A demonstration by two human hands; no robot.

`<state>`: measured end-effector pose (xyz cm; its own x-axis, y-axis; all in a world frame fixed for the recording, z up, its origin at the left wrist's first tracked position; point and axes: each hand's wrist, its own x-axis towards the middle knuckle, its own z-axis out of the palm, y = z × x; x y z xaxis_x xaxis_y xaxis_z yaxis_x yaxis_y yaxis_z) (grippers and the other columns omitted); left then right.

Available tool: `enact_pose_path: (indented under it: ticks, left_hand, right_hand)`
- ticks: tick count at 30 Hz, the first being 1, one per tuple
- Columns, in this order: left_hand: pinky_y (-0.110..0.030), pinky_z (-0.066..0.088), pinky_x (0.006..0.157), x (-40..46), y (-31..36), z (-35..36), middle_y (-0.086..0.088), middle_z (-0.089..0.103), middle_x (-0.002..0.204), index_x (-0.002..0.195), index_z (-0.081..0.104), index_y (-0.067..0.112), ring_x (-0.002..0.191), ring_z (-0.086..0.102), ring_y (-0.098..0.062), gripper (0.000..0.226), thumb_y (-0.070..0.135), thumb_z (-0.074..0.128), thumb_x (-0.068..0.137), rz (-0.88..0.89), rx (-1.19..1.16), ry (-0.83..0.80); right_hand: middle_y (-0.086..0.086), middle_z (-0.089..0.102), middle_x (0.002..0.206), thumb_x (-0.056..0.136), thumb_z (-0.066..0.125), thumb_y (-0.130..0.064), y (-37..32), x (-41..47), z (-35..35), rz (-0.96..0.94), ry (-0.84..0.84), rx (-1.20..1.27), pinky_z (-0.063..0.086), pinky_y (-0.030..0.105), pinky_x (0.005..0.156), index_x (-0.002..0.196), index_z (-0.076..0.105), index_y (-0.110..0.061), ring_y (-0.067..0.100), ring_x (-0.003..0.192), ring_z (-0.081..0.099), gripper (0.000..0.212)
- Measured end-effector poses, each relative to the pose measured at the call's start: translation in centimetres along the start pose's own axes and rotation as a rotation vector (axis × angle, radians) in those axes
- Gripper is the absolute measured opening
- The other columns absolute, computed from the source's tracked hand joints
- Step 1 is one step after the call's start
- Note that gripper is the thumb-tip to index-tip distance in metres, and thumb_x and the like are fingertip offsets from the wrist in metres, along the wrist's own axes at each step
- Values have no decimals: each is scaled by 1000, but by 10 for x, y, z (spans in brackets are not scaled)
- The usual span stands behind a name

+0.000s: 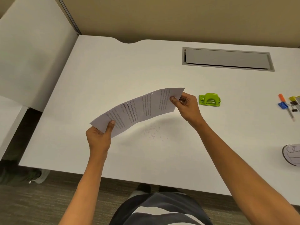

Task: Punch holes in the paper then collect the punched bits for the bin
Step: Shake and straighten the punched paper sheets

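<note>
The person held the printed sheet (139, 111) above the desk (97, 70), the left hand (98, 137) pinching its seven-o'clock end and the right hand (186, 103) its two-o'clock end. Holes showed, so punching looked done. Punched bits (154, 132) lay scattered beneath; the green hole punch (209, 99) sat at three o'clock. Next, setting the sheet aside and gathering the bits seemed due.

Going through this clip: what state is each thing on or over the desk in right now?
paper: held above desk, bowed, two holes punched
left hand: pinches paper's near end
right hand: pinches paper's far end
hole punch: on desk, untouched
punched bits: scattered on desk
cable hatch: lid down
</note>
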<state>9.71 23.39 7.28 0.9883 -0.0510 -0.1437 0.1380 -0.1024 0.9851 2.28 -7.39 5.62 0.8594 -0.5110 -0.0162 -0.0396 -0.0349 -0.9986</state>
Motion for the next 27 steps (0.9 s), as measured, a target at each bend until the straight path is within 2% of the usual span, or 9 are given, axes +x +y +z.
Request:
enact_pose_path:
  ticks: [4, 8, 15, 19, 21, 24, 27]
  left_hand:
    - [-11, 57, 70, -2, 2, 1, 11, 69, 99, 99, 65, 39, 91, 69, -10, 23, 32, 74, 79, 14, 10, -7]
    - [-12, 57, 71, -4, -5, 2, 10, 68, 100, 104, 64, 38, 92, 68, -12, 27, 34, 73, 79, 6, 18, -16]
    - [-15, 58, 68, 1, -24, -2, 9, 69, 99, 108, 64, 34, 92, 69, -9, 27, 17, 73, 88, -59, 60, -51]
    - [-19, 58, 79, -2, -38, -1, 5, 68, 100, 115, 63, 22, 96, 67, -13, 32, 12, 74, 87, -105, 83, -33]
    - [-18, 56, 81, -7, -44, 0, 3, 67, 103, 118, 62, 20, 101, 65, -14, 37, 9, 76, 85, -133, 69, -48]
    - [-15, 56, 79, -13, -48, 2, 2, 67, 106, 119, 60, 24, 103, 64, -13, 42, 9, 77, 84, -137, 43, -91]
    - [-20, 57, 82, -11, -45, 5, 5, 67, 105, 120, 60, 25, 101, 64, -11, 37, 17, 74, 87, -144, 47, -72]
  right_hand:
    - [-10, 75, 105, 95, 64, -17, 0, -1, -2, -4, -29, -13, 54, 17, 81, 114, 71, -22, 8, 100, 71, 20]
    - [-9, 76, 106, 95, 64, -21, 7, -4, -6, 7, -43, -27, 54, 18, 81, 112, 71, -27, 8, 101, 71, 19]
    - [-6, 76, 107, 94, 66, -23, 21, -10, -8, 51, -61, -39, 55, 19, 81, 113, 73, -23, 8, 101, 70, 21]
    - [-7, 77, 106, 93, 67, -20, 32, -13, -10, 67, -43, -64, 53, 22, 84, 112, 74, -21, 8, 101, 70, 20]
    - [-6, 76, 107, 91, 69, -19, 38, -15, -11, 97, -49, -90, 54, 28, 87, 114, 73, -21, 10, 102, 70, 23]
    - [-6, 75, 112, 91, 70, -19, 42, -17, -11, 117, -68, -121, 55, 33, 94, 118, 70, -22, 12, 106, 69, 27]
    - [-10, 74, 110, 95, 64, -19, 37, -16, -7, 99, -62, -122, 55, 27, 94, 117, 69, -24, 7, 106, 69, 23]
